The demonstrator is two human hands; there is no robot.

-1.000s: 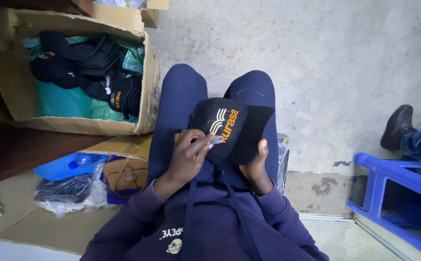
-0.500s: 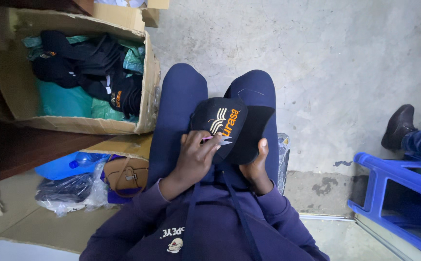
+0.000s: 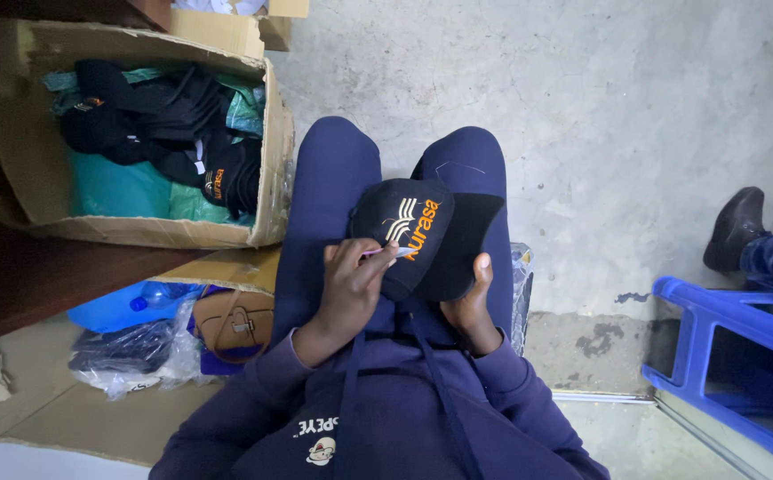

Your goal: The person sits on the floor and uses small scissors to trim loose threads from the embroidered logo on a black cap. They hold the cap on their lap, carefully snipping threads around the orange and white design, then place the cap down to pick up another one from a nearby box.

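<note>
A black cap (image 3: pixel 409 233) with orange and white embroidery on its front rests on my lap, over my dark blue trousers. My left hand (image 3: pixel 351 289) pinches a small thin tool (image 3: pixel 385 253) whose tip touches the embroidery. My right hand (image 3: pixel 471 298) grips the cap from below at the brim's edge, with the thumb up along the brim. What kind of tool it is I cannot make out.
An open cardboard box (image 3: pixel 266 178) with several black caps on teal plastic stands at the left. Below it lie a brown handbag (image 3: pixel 231 324), a blue container (image 3: pixel 129 307) and a plastic bag. A blue plastic stool (image 3: pixel 733 351) and another person's shoe (image 3: pixel 737 227) are at the right.
My left hand has shifted slightly along the embroidery with the tool. The cap and my right hand stay where they were.
</note>
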